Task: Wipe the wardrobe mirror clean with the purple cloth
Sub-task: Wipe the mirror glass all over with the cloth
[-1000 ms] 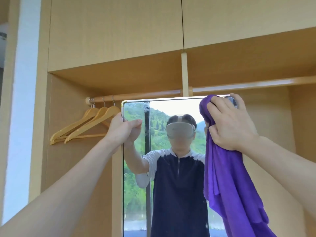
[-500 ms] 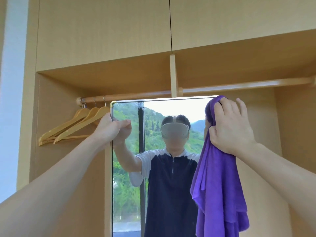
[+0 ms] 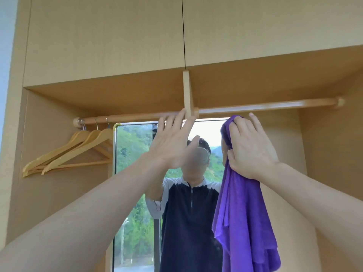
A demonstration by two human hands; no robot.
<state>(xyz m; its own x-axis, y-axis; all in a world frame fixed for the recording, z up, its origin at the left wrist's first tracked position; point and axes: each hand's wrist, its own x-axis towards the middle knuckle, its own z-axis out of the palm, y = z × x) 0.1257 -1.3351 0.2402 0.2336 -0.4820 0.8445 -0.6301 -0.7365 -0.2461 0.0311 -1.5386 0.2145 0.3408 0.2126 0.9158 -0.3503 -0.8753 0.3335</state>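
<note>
Right, both arms were up at the mirror (image 3: 133, 173) inside the wardrobe (image 3: 106, 46). Left hand (image 3: 172, 144) was flat, fingers straight and spread, holding nothing; fingertips reached the mirror's top edge, just under the rail (image 3: 255, 107). Couldn't tell whether the palm touched the glass. Right hand (image 3: 249, 150) gripped the cloth (image 3: 241, 222) at the mirror's upper right corner: thumb and lower fingers bunched the fabric, upper fingers lay straighter over it. A fold of cloth poked out above the knuckles; the rest hung loose down the mirror's right side, covering that edge.

Mirror stood upright in the open bay, top edge just below the rail, metal trim visible at the top left corner. Glass showed the person's dark top with pale sleeves, and green hills behind. Some smearing near the top left of the glass.

Wooden hangers (image 3: 74, 152) hung bunched at the rail's left end, just beside the mirror. Center post (image 3: 188, 93) met the rail above the left fingertips.
</note>
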